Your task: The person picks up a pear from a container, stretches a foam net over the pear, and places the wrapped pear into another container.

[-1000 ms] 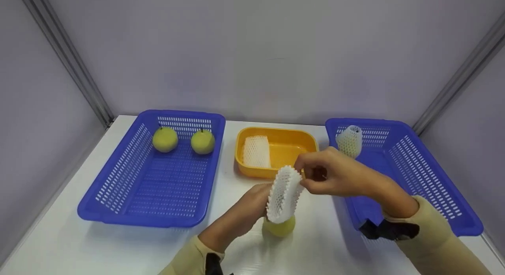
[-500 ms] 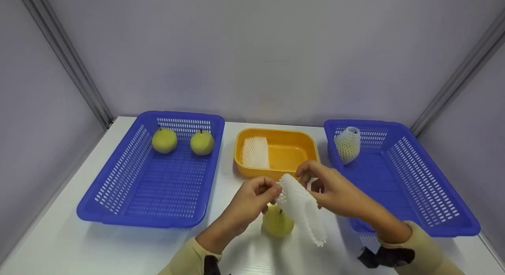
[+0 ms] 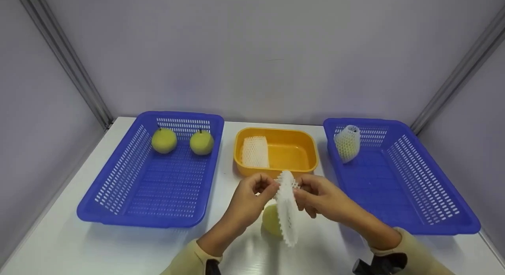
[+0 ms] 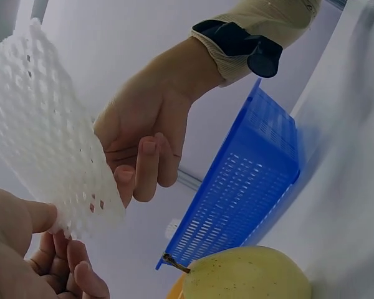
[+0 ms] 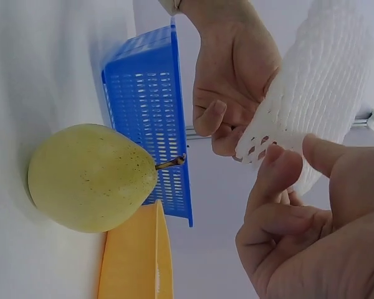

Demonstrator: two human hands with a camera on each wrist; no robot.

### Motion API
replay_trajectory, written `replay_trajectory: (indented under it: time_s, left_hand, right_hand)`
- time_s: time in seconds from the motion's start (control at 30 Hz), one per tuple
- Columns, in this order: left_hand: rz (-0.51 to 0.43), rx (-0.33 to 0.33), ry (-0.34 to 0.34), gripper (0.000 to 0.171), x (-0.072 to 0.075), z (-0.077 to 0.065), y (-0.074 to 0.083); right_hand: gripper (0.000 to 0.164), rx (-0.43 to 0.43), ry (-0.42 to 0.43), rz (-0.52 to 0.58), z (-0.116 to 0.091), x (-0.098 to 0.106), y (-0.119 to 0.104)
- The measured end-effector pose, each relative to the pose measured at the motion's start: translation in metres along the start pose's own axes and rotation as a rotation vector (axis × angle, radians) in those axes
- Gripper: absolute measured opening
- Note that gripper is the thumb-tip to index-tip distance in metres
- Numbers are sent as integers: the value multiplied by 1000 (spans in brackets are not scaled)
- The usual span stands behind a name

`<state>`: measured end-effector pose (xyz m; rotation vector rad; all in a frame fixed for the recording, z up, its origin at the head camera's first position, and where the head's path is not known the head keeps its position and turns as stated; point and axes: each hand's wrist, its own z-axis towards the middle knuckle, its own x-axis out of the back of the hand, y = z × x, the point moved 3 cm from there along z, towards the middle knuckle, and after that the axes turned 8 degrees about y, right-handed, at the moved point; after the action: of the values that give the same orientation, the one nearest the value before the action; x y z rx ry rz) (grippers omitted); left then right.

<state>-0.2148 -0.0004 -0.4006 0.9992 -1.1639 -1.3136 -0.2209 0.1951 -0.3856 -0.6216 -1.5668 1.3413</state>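
A white foam fruit net hangs in front of me, its far end held between both hands. My left hand pinches one side of that end between thumb and fingers. Opposite it, my right hand pinches the other side. On the table just beyond and below the net stands a yellow-green pear, partly covered by the net in the head view. The right wrist view shows this pear whole, stem up, apart from both hands.
A blue basket on the left holds two pears. Behind my hands, a yellow tub contains white foam netting. The right blue basket has a net-wrapped pear in its back left corner. Walls enclose the table.
The net has swung from slanting left to lower right, then to hanging nearly straight towards me. My left hand has come up beside the pear, and my right hand has lowered to the net's edge.
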Motion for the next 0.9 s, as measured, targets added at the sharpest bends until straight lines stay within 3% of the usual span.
replay_trajectory:
  time_s: [0.23,0.4,0.53,0.67,0.77,0.9]
  left_hand:
    - [-202,163,-36,13,6,-3,-6]
    - [-199,198,-5,15,11,-8,-18]
    - [-105,141,-10,21,14,-10,-36]
    - [85,41,-68,29,15,-12,-53]
    - [221,-17,-100,28,14,-13,-63]
    - [326,-70,-90,21,14,-15,-72]
  right_hand:
    - [25,-107,14,148,-8,-1,10]
    - [23,-179,-15,162,-13,-6,22]
    - [34,-237,-36,159,-15,-12,38]
    - [45,-291,-35,129,-15,-16,57]
    - [45,-315,-38,101,-16,-16,69]
    - [45,-331,-57,78,-18,-19,80]
